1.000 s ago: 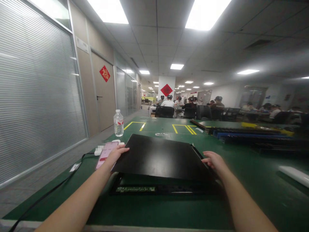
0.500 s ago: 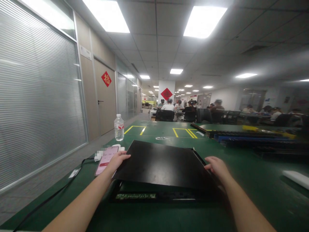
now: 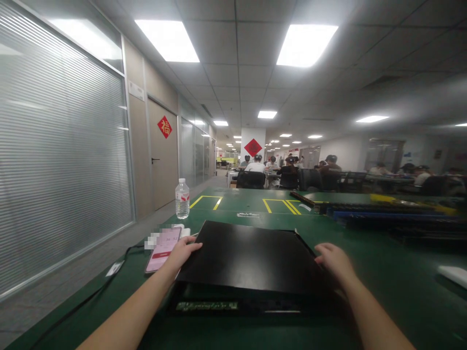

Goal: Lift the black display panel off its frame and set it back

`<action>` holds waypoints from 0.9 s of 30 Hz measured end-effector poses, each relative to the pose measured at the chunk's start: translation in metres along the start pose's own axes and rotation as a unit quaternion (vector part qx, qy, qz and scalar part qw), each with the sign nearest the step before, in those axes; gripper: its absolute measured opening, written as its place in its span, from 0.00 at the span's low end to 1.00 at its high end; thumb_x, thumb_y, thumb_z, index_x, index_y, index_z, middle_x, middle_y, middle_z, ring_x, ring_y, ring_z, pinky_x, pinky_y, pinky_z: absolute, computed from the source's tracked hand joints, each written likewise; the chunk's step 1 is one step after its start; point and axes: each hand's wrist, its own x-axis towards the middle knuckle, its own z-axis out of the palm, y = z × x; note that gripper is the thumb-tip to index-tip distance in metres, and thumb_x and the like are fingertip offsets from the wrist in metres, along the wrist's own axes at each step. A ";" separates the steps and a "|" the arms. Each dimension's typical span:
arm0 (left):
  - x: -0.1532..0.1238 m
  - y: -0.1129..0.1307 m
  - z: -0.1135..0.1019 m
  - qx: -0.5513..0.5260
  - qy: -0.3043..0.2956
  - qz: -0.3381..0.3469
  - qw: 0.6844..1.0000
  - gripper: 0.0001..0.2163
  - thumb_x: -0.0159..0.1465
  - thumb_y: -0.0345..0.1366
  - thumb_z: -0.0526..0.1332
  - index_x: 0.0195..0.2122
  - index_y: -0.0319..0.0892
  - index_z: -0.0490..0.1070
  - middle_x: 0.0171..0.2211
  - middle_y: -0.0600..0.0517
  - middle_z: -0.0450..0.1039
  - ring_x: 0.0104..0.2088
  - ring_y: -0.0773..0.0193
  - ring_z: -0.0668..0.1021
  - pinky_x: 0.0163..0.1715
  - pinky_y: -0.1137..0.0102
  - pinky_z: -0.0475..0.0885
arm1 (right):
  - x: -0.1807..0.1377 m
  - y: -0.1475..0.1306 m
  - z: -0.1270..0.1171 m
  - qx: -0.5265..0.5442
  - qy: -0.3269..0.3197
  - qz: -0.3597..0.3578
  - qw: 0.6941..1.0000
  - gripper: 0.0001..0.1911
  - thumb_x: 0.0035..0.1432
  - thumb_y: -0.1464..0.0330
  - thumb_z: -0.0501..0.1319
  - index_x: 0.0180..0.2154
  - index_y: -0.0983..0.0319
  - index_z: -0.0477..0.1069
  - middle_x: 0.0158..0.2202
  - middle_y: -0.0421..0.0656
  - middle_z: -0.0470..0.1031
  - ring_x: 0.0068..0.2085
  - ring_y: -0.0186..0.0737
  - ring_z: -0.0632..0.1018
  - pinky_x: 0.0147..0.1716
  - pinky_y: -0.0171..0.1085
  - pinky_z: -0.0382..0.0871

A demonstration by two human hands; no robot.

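Nearest the camera, a low black chassis (image 3: 239, 306) lay on the green table (image 3: 386, 277), its front face showing a pale label strip. Over it sat a flat black cover panel (image 3: 248, 257), its near edge raised a little above the chassis so that a dark gap showed beneath. The left hand (image 3: 181, 252) grasped the panel's left edge with the fingers laid on top, and the right hand (image 3: 333, 260) grasped the right edge, fingers curled over it. Just beside the left hand a pink phone (image 3: 164, 243) lay face up, with a black cable (image 3: 91, 296) trailing off the table's left side. Farther back stood a water bottle (image 3: 182, 198), upright near the left rim, and yellow marking lines (image 3: 277, 204) crossed the table top. To the right lay long stacked parts (image 3: 383, 210). Beyond the table, people (image 3: 292, 170) sat at desks under a red diamond sign (image 3: 253, 147) on a pillar.
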 end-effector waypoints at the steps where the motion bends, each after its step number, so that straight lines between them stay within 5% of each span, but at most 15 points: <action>1: -0.002 0.001 0.001 0.000 0.004 -0.002 1.000 0.11 0.44 0.26 0.69 0.25 0.42 0.68 0.16 0.56 0.74 0.19 0.60 0.77 0.23 0.70 0.71 | -0.001 -0.001 0.000 -0.004 0.000 0.003 1.000 0.18 0.54 0.58 0.56 0.42 0.60 0.74 0.29 0.44 0.80 0.29 0.43 0.77 0.28 0.38 0.64; 27: 0.004 -0.016 0.001 0.036 -0.011 0.016 0.999 0.14 0.43 0.35 0.72 0.28 0.42 0.68 0.20 0.52 0.75 0.24 0.56 0.79 0.25 0.68 0.71 | -0.007 -0.005 -0.001 -0.063 0.019 -0.025 0.998 0.13 0.54 0.61 0.56 0.36 0.58 0.76 0.29 0.45 0.80 0.31 0.45 0.78 0.29 0.39 0.64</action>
